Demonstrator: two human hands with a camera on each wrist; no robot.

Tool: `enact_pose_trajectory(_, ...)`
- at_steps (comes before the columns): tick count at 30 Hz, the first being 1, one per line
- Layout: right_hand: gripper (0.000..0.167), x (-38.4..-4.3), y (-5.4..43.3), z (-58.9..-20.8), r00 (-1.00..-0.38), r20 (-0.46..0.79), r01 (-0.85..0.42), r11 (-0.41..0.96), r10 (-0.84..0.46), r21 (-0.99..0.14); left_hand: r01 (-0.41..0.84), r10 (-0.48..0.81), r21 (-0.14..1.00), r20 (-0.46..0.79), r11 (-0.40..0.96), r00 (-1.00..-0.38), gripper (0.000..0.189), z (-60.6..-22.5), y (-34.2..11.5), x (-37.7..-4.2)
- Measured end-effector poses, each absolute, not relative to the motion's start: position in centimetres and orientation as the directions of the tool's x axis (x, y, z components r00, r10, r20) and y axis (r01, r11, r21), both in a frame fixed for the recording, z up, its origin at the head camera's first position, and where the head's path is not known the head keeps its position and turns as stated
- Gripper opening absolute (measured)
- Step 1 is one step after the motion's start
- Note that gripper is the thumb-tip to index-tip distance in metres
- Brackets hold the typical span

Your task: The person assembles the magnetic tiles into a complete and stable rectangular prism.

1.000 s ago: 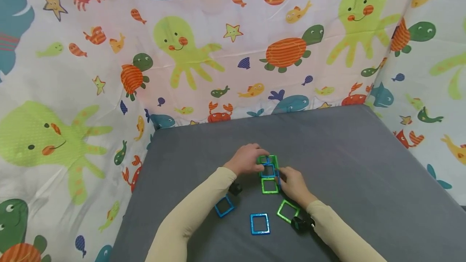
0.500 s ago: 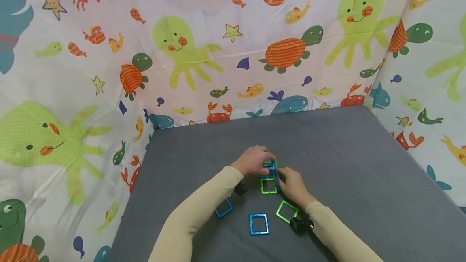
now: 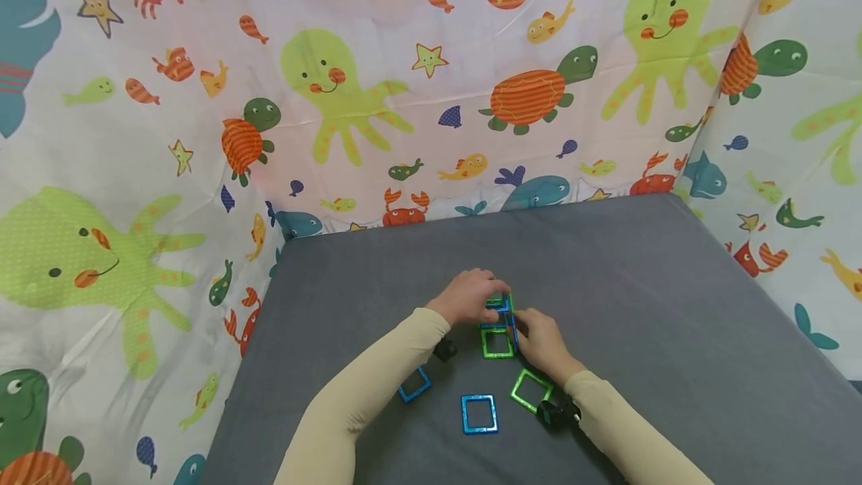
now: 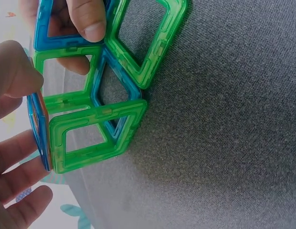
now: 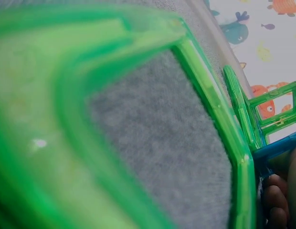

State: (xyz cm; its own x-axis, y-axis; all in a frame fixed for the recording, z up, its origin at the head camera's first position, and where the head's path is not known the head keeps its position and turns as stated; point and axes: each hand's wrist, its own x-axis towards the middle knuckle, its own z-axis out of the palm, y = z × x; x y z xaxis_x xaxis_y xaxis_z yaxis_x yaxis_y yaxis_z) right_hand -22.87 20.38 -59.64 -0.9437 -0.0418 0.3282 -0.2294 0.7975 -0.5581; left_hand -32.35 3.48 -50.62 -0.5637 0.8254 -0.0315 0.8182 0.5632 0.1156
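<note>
A small structure of magnetic tiles stands on the grey cloth. In the left wrist view its blue base tile [image 4: 96, 86] lies flat, green square tiles [image 4: 57, 136] stand on two sides, and another green tile lies flat beside it. My left hand [image 3: 469, 296] is over the far end, pinching a blue square tile [image 4: 38, 129] along the green tiles' upper edges. On the near right, my right hand [image 3: 544, 339] holds an upright blue square tile [image 4: 55, 37], its thumb on the front and fingers behind. The right wrist view shows only part of that hand.
Loose on the grey cloth [image 3: 619, 275] lie a blue square tile [image 3: 480, 415], another blue tile [image 3: 414, 385] by the left forearm, and a green tile [image 3: 532, 391] by the right wrist. Curtains printed with sea animals [image 3: 337, 96] rise behind and at both sides.
Between the first frame and the second, my left hand shifted slightly right, over the structure's far end, covering more of it. My right hand stays at the right side.
</note>
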Motion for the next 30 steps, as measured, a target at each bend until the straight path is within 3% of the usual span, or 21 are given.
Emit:
enact_pose_trajectory(11,0.014,-23.1,20.5,-59.4,-0.941,0.332,-0.245,0.801,-0.062,-0.547,0.843,0.839,-0.041,-0.086,0.536,-0.538,0.045,-50.1,4.1,-31.9)
enact_pose_trajectory(30,0.009,-22.9,20.2,-59.5,-0.954,0.298,-0.214,0.793,-0.042,-0.570,0.821,0.802,-0.062,-0.182,0.567,-0.568,0.043,-48.8,5.6,-30.6)
